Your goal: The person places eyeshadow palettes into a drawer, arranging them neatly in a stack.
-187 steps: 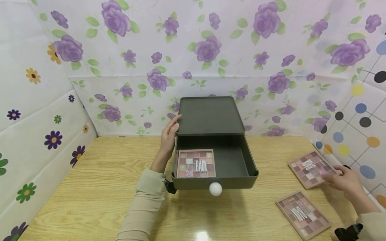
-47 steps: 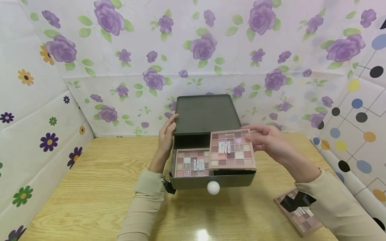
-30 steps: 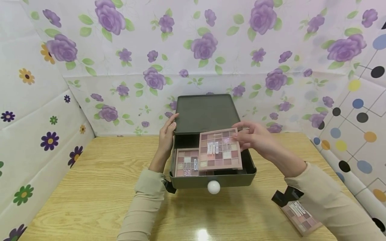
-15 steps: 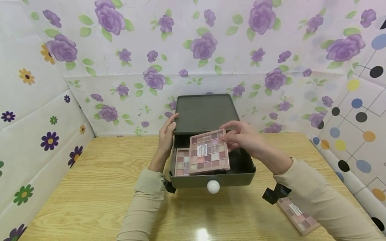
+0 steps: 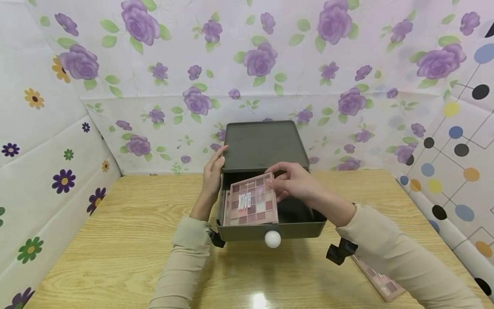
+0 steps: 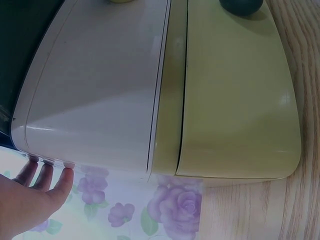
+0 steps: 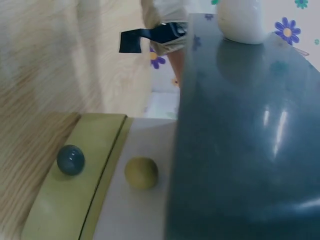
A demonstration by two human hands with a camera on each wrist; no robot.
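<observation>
My right hand (image 5: 295,182) pinches the right edge of an eyeshadow palette (image 5: 252,204) marked BACK. The palette lies tilted over the left half of a pulled-out dark grey drawer (image 5: 247,233). Under it, a second palette (image 5: 227,210) is almost wholly covered, only its left edge showing. My left hand (image 5: 211,178) rests against the left side of the drawer unit (image 5: 264,146), its fingers (image 6: 60,185) touching the side in the left wrist view. The right wrist view does not show my right hand.
A third palette (image 5: 382,281) lies on the wooden table (image 5: 127,249), partly behind my right sleeve. The drawer has a white knob (image 5: 272,239). Below it in the unit are a pale drawer (image 7: 135,210) and a yellow-green drawer (image 7: 55,205). Floral cloth (image 5: 173,86) hangs behind.
My right hand brought a palette from the table at right to the drawer, then moved it left and down over the palette inside. My left hand has stayed at the unit's side.
</observation>
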